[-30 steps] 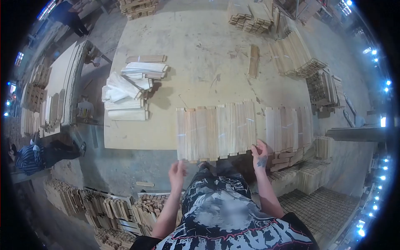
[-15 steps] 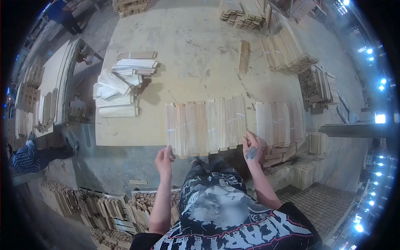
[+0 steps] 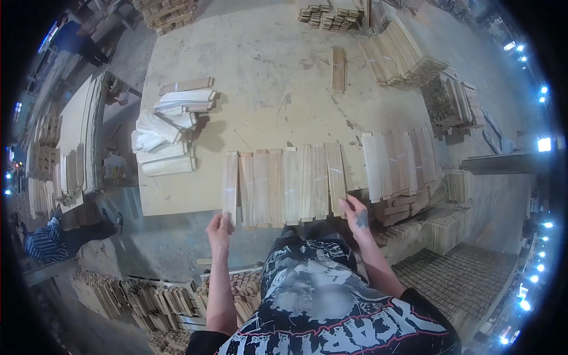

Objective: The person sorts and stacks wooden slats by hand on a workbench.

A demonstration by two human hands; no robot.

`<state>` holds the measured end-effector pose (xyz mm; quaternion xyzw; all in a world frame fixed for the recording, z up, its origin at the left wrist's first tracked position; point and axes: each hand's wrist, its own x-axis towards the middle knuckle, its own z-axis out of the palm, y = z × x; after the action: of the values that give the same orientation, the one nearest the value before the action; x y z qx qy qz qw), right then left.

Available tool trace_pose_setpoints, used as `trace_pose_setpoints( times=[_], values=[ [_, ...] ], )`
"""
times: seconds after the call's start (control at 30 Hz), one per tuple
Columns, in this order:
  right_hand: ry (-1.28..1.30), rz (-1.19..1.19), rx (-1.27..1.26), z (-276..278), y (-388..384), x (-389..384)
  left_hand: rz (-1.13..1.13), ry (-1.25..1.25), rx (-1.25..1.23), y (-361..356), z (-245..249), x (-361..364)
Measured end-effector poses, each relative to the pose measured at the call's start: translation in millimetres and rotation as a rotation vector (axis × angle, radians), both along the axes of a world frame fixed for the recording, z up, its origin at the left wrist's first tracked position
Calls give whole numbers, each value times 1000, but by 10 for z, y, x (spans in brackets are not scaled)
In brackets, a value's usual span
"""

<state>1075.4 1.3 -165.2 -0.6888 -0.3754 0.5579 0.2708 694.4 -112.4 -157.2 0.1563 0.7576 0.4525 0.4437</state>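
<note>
Compared with a second ago, the slat row (image 3: 284, 186) lies nearer the table (image 3: 254, 89) edge, and both hands now bracket its ends. The left hand (image 3: 219, 229) meets the end slat (image 3: 230, 180), but we cannot tell grip from touch because the fingertips are obscured. The right hand (image 3: 357, 214) rests open on the opposite end.

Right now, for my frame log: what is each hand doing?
Left hand: pinching the near end of the leftmost slat.
Right hand: open, fingertips on the right end of the slat row.
</note>
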Motion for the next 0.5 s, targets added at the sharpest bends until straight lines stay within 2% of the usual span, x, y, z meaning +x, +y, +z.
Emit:
trace_pose_setpoints(
  times=[0.07,0.2,0.27,0.37,0.43,0.5],
  values=[
    [68,77,-20,207,-34,-5,-8,-28,-2,-7,7,121],
    [-184,344,53,-72,-69,-205,-102,-155,-15,12,-129,245],
    [-105,260,22,-122,-96,-273,-124,-152,-40,2,-75,198],
    [30,180,-37,180,-103,-357,-18,-252,14,53,106,224],
    [61,196,-30,371,-125,-422,-82,-234,46,49,-78,322],
    [-69,340,72,-126,-198,-468,-141,-285,35,123,-207,442]
  ],
)
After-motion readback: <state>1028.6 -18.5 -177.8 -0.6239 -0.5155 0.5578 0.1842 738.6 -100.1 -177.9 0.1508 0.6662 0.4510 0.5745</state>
